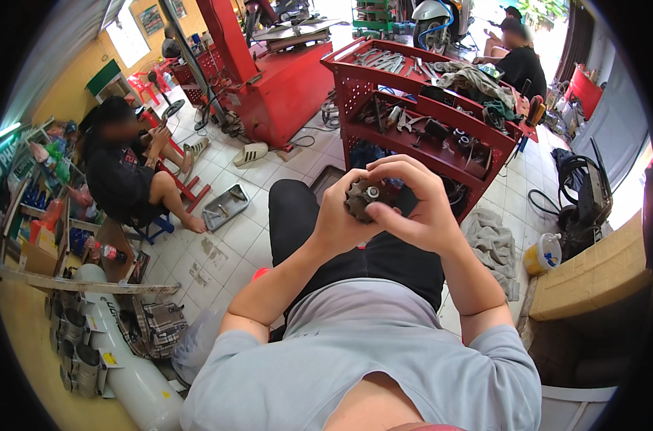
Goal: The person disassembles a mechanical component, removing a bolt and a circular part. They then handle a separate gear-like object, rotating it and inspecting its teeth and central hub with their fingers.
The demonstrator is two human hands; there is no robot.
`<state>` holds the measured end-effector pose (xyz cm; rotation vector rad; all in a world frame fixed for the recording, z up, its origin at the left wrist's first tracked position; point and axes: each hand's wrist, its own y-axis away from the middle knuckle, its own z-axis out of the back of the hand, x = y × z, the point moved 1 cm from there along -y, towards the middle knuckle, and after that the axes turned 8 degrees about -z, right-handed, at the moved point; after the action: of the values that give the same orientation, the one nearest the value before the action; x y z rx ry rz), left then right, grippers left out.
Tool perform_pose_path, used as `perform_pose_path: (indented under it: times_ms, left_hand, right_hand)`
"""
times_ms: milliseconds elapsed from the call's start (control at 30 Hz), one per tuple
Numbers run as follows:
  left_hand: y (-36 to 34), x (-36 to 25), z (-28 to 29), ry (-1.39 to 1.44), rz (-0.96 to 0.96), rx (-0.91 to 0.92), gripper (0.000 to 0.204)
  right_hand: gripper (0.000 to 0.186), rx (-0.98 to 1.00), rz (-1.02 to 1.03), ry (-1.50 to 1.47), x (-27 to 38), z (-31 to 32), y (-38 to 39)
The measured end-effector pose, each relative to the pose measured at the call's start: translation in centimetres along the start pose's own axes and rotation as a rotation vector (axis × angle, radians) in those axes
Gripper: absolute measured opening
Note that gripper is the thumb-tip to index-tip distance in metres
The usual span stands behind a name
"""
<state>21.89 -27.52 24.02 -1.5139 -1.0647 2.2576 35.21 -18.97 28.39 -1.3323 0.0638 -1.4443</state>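
Workshop with white tiled floor (pixel 244 244); a toothed metal part (pixel 356 204) is held above the wearer's lap; the left hand (pixel 335 219) grips its left side, and the right hand (pixel 425 208) closes on it from the right, thumb against its near face, remaining right fingertips hidden; step in hand judged to be close handling of the part; the next move would call for a steady left grip and a controlled right thumb; count: one toothed part, two hands, one red tool cart (pixel 405 85), one floor tray (pixel 231 218), one white cylinder (pixel 121 352); cart tools too crowded to count.
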Motion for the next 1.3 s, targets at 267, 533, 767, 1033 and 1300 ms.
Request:
perform_pose_path:
  times_ms: [267,533,767,1033,1300]
  left_hand:
    - [0.2,0.8,-0.1,-0.009,-0.037,-0.008,0.047]
    - [0.2,0.4,-0.2,0.018,-0.058,0.001,0.045]
    - [0.1,0.2,-0.5,-0.016,-0.064,-0.007,0.047]
    - [0.3,1.0,-0.2,-0.009,-0.031,0.014,0.048]
    - [0.1,0.1,-0.2,0.014,-0.018,0.039,0.041]
  right_hand:
    - [0.027,0.037,-0.035,0.006,0.3,0.1,0.2]
    - [0.032,0.041,-0.050,0.090,0.1,0.2,0.2]
    - [0.031,0.030,-0.006,0.021,0.8,0.3,-0.1]
    - [0.027,0.046,0.009,0.165,-0.3,0.5,0.3]
    - [0.028,-0.007,0.010,0.287,0.0,0.5,0.4]
